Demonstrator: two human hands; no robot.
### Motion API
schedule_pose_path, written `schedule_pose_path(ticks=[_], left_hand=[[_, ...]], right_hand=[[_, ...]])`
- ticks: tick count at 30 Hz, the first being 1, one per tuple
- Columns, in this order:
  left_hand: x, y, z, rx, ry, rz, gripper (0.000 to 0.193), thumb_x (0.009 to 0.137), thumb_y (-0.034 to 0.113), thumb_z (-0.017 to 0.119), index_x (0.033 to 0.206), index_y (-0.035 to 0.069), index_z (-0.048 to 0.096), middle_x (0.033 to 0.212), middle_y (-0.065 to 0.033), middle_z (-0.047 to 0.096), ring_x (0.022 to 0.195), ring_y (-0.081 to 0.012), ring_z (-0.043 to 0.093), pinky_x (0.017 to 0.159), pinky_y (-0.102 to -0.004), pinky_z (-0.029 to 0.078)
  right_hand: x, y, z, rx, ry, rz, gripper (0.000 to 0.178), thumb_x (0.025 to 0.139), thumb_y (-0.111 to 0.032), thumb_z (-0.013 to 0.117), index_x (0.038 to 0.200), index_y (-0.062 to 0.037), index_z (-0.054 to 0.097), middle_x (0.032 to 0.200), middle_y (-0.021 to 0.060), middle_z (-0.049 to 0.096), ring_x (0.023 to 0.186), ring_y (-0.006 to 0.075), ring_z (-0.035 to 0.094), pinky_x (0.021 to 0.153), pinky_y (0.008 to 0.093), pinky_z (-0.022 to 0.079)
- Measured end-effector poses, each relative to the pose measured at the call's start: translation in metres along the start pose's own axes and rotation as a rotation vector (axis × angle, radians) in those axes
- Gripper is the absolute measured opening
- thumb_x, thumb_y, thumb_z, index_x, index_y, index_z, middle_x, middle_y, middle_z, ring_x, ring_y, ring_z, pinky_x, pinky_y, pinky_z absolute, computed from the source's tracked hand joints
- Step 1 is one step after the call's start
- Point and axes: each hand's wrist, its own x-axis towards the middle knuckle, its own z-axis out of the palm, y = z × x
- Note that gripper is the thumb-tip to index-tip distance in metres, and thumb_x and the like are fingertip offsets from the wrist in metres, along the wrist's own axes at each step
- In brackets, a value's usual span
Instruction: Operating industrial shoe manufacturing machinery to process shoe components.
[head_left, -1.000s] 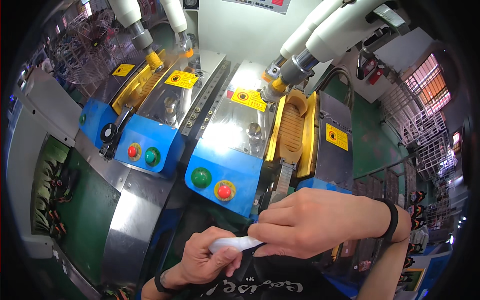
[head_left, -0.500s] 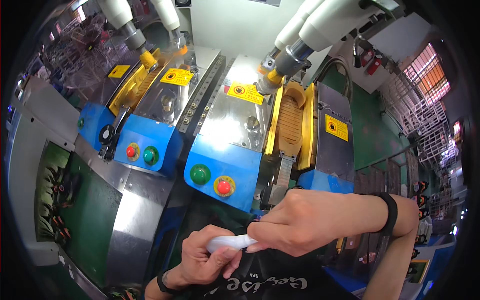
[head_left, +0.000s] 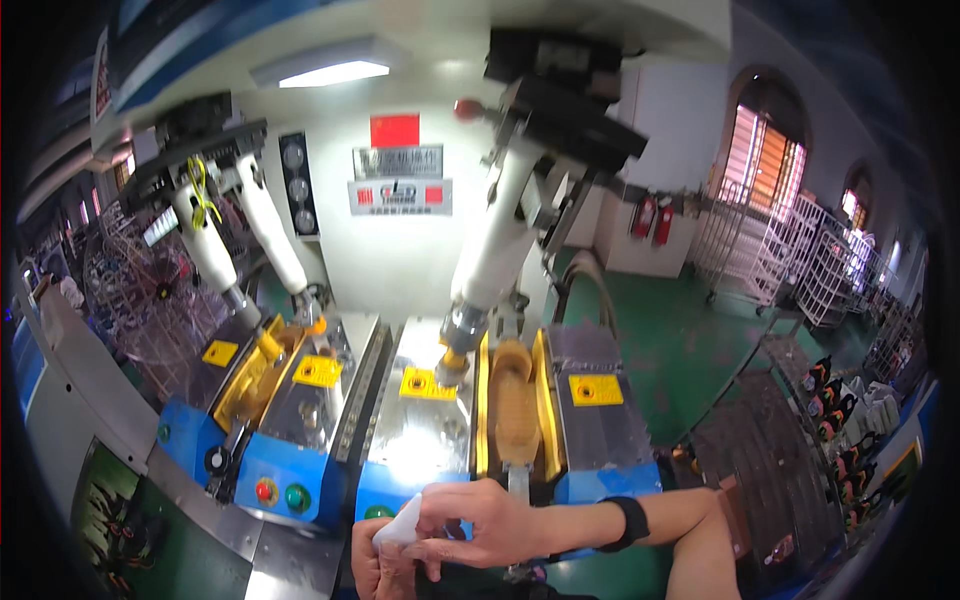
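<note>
A smooth white piece (head_left: 402, 524), narrow at its upper end, is held between my two hands low in the view; its kind I cannot make out. My left hand (head_left: 374, 568) wraps its lower end with the fingers closed. My right hand (head_left: 482, 522) pinches it from the right side, fingers bent around it. The piece stands tilted, its tip pointing up and right. Behind the hands is a blue-fronted press machine (head_left: 640, 482) with a green button (head_left: 379, 512) partly covered by the left hand. A tan sole-shaped mould (head_left: 516, 410) sits between yellow pads (head_left: 548, 400).
White press arms (head_left: 490, 250) hang over the stations. To the left is a second station with a red button (head_left: 266, 491) and a green button (head_left: 297, 498). A dark slatted rack (head_left: 765, 470) and shoes (head_left: 825, 400) stand at right; white wire carts (head_left: 770, 255) are farther back.
My view has tilted upward, so the machine's upper part shows and my hands appear lower. The white piece has turned from lying nearly level to pointing upward, still in both hands.
</note>
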Motion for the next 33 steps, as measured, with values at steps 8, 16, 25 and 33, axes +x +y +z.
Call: schedule_pose_path(ticks=[8, 16, 25, 33], left_hand=[[0.045, 0.038, 0.02, 0.463, -0.313, 0.41, 0.035, 0.103, 0.023, 0.029, 0.103, -0.004, 0.052, 0.071, -0.0057, 0.055, 0.059, -0.0119, 0.048, 0.058, -0.0252, 0.041], [0.062, 0.038, 0.035, 0.299, -0.431, 0.052, 0.032, 0.099, 0.017, 0.042, 0.125, -0.004, 0.042, 0.083, -0.0071, 0.062, 0.069, -0.0121, 0.054, 0.066, -0.0247, 0.045], [0.034, 0.019, -0.006, 0.497, -0.341, 0.08, 0.026, 0.097, 0.017, 0.045, 0.109, -0.002, 0.058, 0.076, -0.009, 0.064, 0.062, -0.014, 0.06, 0.056, -0.0276, 0.048], [0.016, 0.0, -0.036, 0.543, -0.269, 0.129, 0.018, 0.092, 0.007, 0.047, 0.102, 0.002, 0.061, 0.067, -0.0061, 0.058, 0.054, -0.0144, 0.055, 0.049, -0.0265, 0.045]], right_hand=[[0.005, -0.043, -0.019, -0.092, 0.277, -0.159, 0.023, 0.082, -0.004, 0.068, 0.102, 0.0054, 0.064, 0.099, 0.015, 0.057, 0.069, 0.0136, 0.061, 0.06, 0.026, 0.048], [0.071, -0.132, -0.118, -0.646, 0.744, -0.367, 0.017, 0.09, -0.016, 0.06, 0.081, -0.0021, 0.063, 0.051, 0.0019, 0.054, 0.045, 0.0073, 0.055, 0.044, 0.0227, 0.039], [0.209, -0.286, -0.25, -1.321, 0.876, -0.176, 0.039, 0.085, -0.035, 0.057, 0.081, 0.002, 0.068, 0.06, 0.0081, 0.064, 0.054, 0.0141, 0.062, 0.057, 0.0302, 0.05], [0.245, -0.286, -0.234, -1.295, 0.754, 0.096, 0.024, 0.084, -0.015, 0.055, 0.083, 0.0061, 0.066, 0.06, 0.0095, 0.064, 0.058, 0.0163, 0.066, 0.054, 0.0274, 0.052]])
